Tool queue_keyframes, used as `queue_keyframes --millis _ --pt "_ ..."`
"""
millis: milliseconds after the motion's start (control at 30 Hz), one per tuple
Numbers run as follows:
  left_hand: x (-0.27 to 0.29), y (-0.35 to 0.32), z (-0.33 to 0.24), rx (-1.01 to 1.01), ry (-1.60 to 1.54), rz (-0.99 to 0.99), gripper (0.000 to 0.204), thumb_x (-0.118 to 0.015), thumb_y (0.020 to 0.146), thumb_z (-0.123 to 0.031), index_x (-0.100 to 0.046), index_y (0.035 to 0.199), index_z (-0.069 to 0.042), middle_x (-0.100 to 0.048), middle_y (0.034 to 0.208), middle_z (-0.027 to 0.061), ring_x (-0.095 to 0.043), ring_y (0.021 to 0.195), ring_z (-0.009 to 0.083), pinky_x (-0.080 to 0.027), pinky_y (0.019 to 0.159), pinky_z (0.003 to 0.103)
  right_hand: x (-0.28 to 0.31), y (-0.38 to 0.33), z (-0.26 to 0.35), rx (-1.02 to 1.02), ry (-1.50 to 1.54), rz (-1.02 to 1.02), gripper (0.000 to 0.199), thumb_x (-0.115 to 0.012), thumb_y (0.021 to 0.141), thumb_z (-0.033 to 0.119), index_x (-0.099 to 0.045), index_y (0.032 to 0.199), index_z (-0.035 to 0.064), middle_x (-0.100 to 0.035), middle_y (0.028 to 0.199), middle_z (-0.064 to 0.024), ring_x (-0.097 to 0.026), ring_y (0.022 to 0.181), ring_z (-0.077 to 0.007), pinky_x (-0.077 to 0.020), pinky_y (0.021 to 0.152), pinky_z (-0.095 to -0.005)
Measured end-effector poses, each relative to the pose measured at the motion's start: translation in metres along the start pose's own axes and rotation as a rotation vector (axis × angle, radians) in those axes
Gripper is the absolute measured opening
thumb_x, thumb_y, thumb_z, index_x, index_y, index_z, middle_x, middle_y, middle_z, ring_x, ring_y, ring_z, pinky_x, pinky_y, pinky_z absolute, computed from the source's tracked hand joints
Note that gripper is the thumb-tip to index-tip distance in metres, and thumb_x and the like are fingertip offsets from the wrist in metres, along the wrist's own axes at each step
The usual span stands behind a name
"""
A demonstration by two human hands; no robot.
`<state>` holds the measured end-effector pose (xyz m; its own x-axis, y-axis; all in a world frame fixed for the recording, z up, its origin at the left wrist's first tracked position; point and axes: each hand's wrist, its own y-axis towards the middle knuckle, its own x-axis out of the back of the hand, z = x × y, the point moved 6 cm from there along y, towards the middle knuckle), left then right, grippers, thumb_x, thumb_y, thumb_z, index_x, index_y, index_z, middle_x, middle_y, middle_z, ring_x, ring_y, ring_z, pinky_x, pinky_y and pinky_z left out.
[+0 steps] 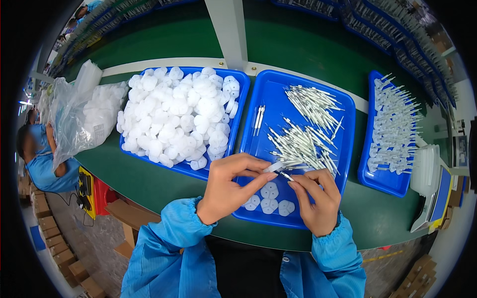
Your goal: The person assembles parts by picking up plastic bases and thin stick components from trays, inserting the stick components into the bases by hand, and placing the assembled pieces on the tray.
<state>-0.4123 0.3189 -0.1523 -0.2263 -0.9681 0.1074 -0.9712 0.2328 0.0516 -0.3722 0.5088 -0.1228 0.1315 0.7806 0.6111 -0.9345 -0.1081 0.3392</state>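
Observation:
Over the near part of the middle blue tray (pixel 267 94), my left hand (pixel 227 187) pinches a translucent white lobed plastic disc (pixel 274 167), seen almost edge-on. Close to its right, my right hand (pixel 318 202) is closed on a thin white rod with a dark metal tip (pixel 285 176). The rod's tip points at the disc; whether they touch I cannot tell. Several flat lobed discs (pixel 269 205) lie in the tray below my hands. Beyond my fingers are two piles of thin white rods (pixel 314 105), and a few rods (pixel 258 120) lie apart at the tray's left.
On the left a blue tray (pixel 242 79) is heaped with white discs (pixel 174 114), beside a clear plastic bag (pixel 92 114). At right stands a blue tray (pixel 368 149) of upright assembled pieces (pixel 395 124), next to white plastic boxes (pixel 426 169). Another person (pixel 42 154) sits far left.

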Motion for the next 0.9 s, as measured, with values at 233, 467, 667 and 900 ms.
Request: queue_keyframes --millis 233,467,667,900 --pt "-0.009 -0.007 -0.025 -0.35 0.455 -0.028 0.022 -0.087 0.078 0.0 -0.077 0.098 0.0 -0.076 0.095 0.0134 -0.077 0.082 0.0216 -0.061 0.068 0.03 -0.002 -0.001 0.004 0.017 -0.05 -0.009 0.017 -0.081 0.081 -0.002 -0.074 0.096 -0.0022 -0.063 0.087 -0.0117 -0.061 0.077 -0.0284 -0.0499 0.065 -0.0381" --pt "-0.009 -0.005 -0.016 -0.244 0.348 0.085 0.023 -0.086 0.08 -0.001 -0.076 0.101 0.0 -0.076 0.095 0.0132 -0.076 0.08 0.0212 -0.061 0.07 0.029 -0.001 -0.004 -0.014 -0.19 0.26 0.104 0.014 -0.079 0.084 -0.003 -0.074 0.098 -0.0034 -0.067 0.089 -0.0132 -0.065 0.076 -0.027 -0.0517 0.067 -0.0348" --pt "-0.012 -0.004 -0.018 -0.254 0.31 0.125 0.022 -0.085 0.08 0.001 -0.076 0.1 0.001 -0.075 0.096 0.0136 -0.076 0.078 0.0227 -0.061 0.068 0.03 -0.003 -0.006 -0.025 -0.281 0.35 0.138 0.014 -0.078 0.086 -0.002 -0.075 0.1 -0.0034 -0.069 0.091 -0.0126 -0.066 0.075 -0.0247 -0.0521 0.066 -0.0336" --pt "-0.022 -0.018 -0.03 -0.474 0.575 -0.015 0.022 -0.085 0.078 0.001 -0.074 0.098 0.001 -0.075 0.093 0.0143 -0.075 0.076 0.0267 -0.059 0.064 0.031 -0.002 -0.008 0.018 0.132 -0.259 -0.071 0.02 -0.077 0.08 -0.006 -0.073 0.1 -0.002 -0.065 0.088 -0.0114 -0.061 0.077 -0.0292 -0.0507 0.064 -0.0381"
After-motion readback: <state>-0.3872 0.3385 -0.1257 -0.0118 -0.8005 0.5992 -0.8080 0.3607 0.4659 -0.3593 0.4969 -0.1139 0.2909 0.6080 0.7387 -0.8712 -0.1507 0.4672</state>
